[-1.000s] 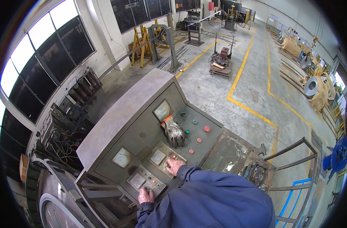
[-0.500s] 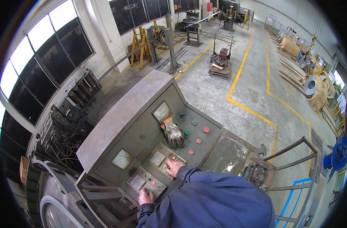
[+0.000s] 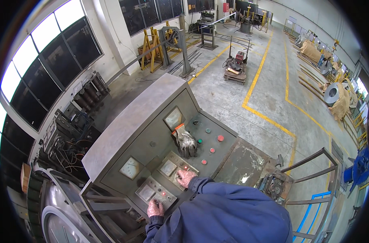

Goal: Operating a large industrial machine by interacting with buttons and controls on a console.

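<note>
A grey metal control console (image 3: 132,117) stands before me. Two small control modules with meters and glowing red lamps are set in its face. My left hand (image 3: 155,208), in a thin clear glove, is curled at the lower edge of the left module (image 3: 148,189). My right hand (image 3: 185,178), gloved alike, is closed with its fingertips against the right module (image 3: 167,167). What the fingers of either hand grip is too small and hidden to make out. A dirty grey work glove (image 3: 185,141) with an orange cuff lies on the console above my right hand.
Red push buttons (image 3: 220,138) and a green button (image 3: 200,141) sit to the right of the work glove. A metal railing (image 3: 314,174) bounds the right side. Further off are a wheeled cart (image 3: 235,71), yellow floor lines (image 3: 255,77) and metal coils (image 3: 331,93).
The view has shifted very slightly, so the scene sits a little further right. Both hands stay at the same modules.
</note>
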Demonstrator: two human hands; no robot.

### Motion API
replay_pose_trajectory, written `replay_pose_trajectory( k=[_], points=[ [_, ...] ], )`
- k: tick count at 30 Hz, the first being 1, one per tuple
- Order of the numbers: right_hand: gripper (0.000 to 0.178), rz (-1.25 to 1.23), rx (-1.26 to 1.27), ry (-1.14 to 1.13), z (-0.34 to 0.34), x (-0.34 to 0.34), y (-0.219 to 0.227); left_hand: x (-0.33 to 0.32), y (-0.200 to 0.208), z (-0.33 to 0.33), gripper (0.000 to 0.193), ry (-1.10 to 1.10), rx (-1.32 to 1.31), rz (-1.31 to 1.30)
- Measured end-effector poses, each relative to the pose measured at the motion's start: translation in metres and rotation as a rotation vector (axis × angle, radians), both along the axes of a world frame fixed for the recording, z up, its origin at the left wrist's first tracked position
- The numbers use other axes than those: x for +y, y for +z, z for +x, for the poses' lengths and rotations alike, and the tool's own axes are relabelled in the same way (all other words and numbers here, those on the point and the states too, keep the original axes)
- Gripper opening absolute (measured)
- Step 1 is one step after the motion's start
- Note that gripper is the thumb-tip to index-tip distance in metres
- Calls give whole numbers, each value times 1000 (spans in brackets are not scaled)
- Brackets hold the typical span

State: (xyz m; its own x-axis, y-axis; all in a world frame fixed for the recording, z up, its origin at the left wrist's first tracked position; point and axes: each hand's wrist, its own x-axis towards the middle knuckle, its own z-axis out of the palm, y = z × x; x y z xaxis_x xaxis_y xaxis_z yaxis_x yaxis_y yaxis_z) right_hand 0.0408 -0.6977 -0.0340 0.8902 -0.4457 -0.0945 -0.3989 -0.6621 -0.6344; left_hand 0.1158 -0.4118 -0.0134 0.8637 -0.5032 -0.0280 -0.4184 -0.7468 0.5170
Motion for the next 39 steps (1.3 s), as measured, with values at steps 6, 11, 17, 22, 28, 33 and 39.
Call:
replay_pose_trajectory(
  k=[6, 11, 17, 22, 28, 33, 39],
  points=[
    [32, 31, -32, -11, -1, 1, 4, 1, -3, 2, 30, 8, 30, 14],
    [33, 51, -44, -5, -3, 0, 10, 1, -2, 2, 32, 2, 26, 22],
    [32, 75, -47, -38, -1, 0, 8, 1, 0, 1, 33, -16, 5, -10],
    [32, 61, -63, -46, -1, 1, 5, 2, 1, 1, 32, -26, 6, -27],
    [32, 68, -76, -52, -1, 1, 7, 2, 0, 0, 31, -24, -1, -41],
    [31, 73, -53, -50, -1, 1, 10, 4, -3, 2, 31, -41, -7, -49],
    [34, 119, -60, -50, 0, 0, 13, 4, -4, 3, 33, -47, -8, -36]
  ],
)
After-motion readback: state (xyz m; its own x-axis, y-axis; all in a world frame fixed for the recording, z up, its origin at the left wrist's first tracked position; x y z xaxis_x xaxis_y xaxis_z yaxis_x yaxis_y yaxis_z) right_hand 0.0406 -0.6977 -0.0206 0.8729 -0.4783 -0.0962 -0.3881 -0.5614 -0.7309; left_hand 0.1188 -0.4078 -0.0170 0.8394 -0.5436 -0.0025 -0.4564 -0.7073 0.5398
